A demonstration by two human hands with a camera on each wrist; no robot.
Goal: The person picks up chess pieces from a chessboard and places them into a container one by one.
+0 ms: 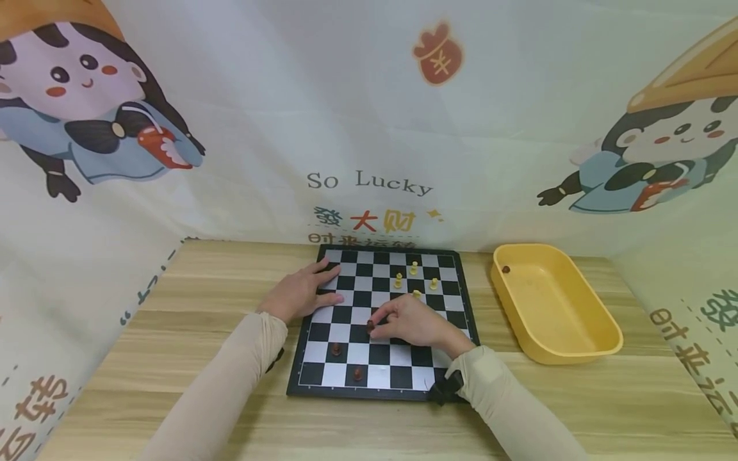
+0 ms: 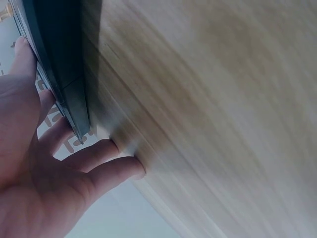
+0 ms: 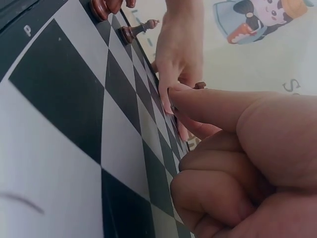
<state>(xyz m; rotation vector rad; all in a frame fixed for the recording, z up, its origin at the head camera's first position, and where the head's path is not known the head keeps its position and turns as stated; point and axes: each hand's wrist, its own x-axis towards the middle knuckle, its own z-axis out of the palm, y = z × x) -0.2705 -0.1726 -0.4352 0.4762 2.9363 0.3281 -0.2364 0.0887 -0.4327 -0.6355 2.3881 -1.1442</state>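
A black-and-white chessboard [image 1: 378, 353] lies on the table. Over its middle, my right hand [image 1: 416, 321] pinches a dark brown chess piece [image 1: 371, 327] between thumb and index finger. In the right wrist view those fingers cover most of the held piece [image 3: 200, 85]. My left hand [image 1: 301, 291] rests at the board's left edge, thumb and a finger over the squares; the left wrist view shows its other fingers [image 2: 116, 173] reaching past the rim to the tabletop. Two brown pieces, one [image 1: 336, 349] behind the other [image 1: 357, 373], stand on the near left squares.
Several pale yellow pieces [image 1: 398, 280] stand on the far right squares. Right of the board sits a yellow plastic tray [image 1: 553, 307] with a small brown piece [image 1: 505, 269] in its far left corner. Behind the wooden table [image 1: 173, 333] hangs a printed cloth [image 1: 259, 128].
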